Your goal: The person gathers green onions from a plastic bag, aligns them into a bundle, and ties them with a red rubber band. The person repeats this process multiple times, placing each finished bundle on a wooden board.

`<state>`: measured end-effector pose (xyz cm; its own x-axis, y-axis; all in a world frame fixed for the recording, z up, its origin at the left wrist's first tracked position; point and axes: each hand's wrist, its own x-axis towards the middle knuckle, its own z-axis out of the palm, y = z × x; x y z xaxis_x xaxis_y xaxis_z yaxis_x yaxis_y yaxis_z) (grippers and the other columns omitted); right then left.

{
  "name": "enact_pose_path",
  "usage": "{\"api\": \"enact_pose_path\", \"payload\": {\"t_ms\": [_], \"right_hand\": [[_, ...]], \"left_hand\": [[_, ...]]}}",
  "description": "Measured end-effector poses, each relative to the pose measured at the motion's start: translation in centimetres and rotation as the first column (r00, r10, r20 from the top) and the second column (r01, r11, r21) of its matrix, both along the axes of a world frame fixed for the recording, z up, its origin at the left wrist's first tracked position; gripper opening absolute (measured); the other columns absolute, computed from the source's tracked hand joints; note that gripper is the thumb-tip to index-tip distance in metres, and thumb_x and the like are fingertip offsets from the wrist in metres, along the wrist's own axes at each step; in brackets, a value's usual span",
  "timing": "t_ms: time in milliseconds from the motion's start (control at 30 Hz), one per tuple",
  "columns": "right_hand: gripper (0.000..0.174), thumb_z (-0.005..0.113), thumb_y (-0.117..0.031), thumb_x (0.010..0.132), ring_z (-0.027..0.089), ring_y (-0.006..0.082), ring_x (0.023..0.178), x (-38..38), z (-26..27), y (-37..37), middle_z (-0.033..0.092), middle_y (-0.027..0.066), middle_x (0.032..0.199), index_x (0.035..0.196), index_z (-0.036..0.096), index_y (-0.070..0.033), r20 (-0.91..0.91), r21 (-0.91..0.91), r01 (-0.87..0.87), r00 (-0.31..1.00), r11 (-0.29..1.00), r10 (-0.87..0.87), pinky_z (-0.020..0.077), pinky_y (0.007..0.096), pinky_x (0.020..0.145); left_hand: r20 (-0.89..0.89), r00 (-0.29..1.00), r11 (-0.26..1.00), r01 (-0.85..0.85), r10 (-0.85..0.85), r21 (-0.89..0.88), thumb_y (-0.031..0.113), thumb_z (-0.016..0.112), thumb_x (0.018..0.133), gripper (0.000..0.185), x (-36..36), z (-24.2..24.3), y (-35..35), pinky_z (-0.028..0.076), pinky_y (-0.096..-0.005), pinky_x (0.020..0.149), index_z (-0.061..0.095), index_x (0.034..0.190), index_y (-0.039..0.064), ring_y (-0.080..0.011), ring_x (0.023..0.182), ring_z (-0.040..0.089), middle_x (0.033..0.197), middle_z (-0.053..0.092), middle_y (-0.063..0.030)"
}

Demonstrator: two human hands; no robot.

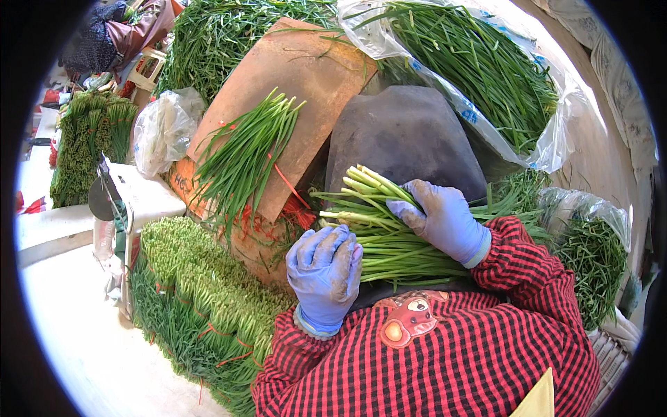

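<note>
My right hand (440, 221), in a soiled purple rubber glove, grips a small bunch of garlic chives (376, 183) near their pale cut ends, which point to the upper left. Beneath it, a thicker pile of loose chives (401, 260) lies across my lap on dark sheeting. At the left end of that pile is my left hand (324, 276), gloved alike, with its fingers curled inward. Its palm is turned away, so anything inside it is hidden. Ahead, a separate bunch of chives (250, 151), with a red tie (286, 180) at it, rests on a tilted brown board (312, 68).
Stacked tied bunches (203, 292) stand at my left beside a white plastic stool (151, 193). Red ties (299, 213) lie by the board's lower edge. A dark sheet-covered surface (401, 130) is ahead. Plastic bags of chives (469, 68) and leaf trimmings (591, 266) sit to the right.
</note>
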<state>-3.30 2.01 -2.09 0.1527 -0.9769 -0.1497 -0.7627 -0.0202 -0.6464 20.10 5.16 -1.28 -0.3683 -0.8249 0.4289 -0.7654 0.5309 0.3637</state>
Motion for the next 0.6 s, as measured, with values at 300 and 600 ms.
{"api": "enact_pose_path", "payload": {"t_ms": [300,600], "right_hand": [[0.04,0.071,-0.04,0.096,0.073,0.0393,0.084,0.1,-0.2,-0.4,0.073,0.0215,0.088,0.11,0.07,-0.003,0.008,0.016,-0.013,1.0,1.0,0.013,0.0575,0.045,0.074],[0.053,0.068,-0.054,0.094,0.074,0.0351,0.08,-0.1,-1.2,0.0,0.075,0.0173,0.086,0.113,0.069,-0.004,0.01,-0.074,-0.003,1.0,0.997,0.004,0.0578,0.0465,0.074]], "left_hand": [[0.082,0.993,0.975,-0.102,0.088,0.197,0.028,0.087,0.081,0.025,0.2,0.0,-1.5,0.049,-0.0395,0.061,0.07,0.087,0.01,-0.0247,0.067,0.063,0.073,0.067,-0.003],[0.182,0.967,0.945,-0.219,0.178,0.243,0.038,0.094,0.068,0.046,-1.5,-0.6,-2.8,0.052,-0.0362,0.058,0.071,0.096,0.009,-0.0214,0.06,0.064,0.063,0.064,-0.002]]}}
